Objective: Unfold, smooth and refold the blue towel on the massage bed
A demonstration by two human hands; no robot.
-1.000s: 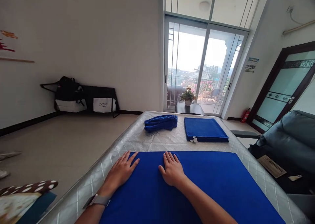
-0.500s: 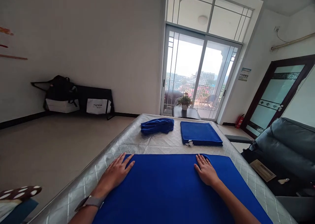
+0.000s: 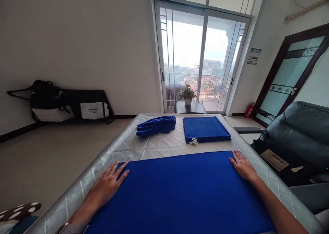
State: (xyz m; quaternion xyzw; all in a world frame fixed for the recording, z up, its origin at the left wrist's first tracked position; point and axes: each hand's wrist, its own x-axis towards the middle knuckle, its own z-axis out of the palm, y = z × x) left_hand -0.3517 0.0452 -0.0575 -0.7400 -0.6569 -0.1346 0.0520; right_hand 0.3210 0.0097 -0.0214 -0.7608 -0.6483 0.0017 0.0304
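Observation:
A blue cloth [image 3: 180, 189] lies spread flat across the near part of a silver, quilted surface [image 3: 128, 155]. At its far left corner my left hand [image 3: 106, 184] rests flat, fingers apart. My right hand [image 3: 243, 166] lies flat on the far right corner, fingers stretched forward. Neither hand grips anything. Beyond the cloth, a neatly folded stack of blue cloth [image 3: 207, 128] with white tags sits at the right. To its left lies a crumpled blue cloth [image 3: 156, 126]. The near edge of the spread cloth runs out of view.
A potted plant [image 3: 188, 94] stands on a dark chair [image 3: 190, 107] past the far end. On the right is a dark sofa [image 3: 303, 134] with a cardboard piece [image 3: 274, 159]. A black bench [image 3: 74, 100] holding bags stands by the left wall.
My right hand has slid right to the cloth's far right corner, and the wrinkle there is gone. My left hand stays at the left corner. The view has shifted.

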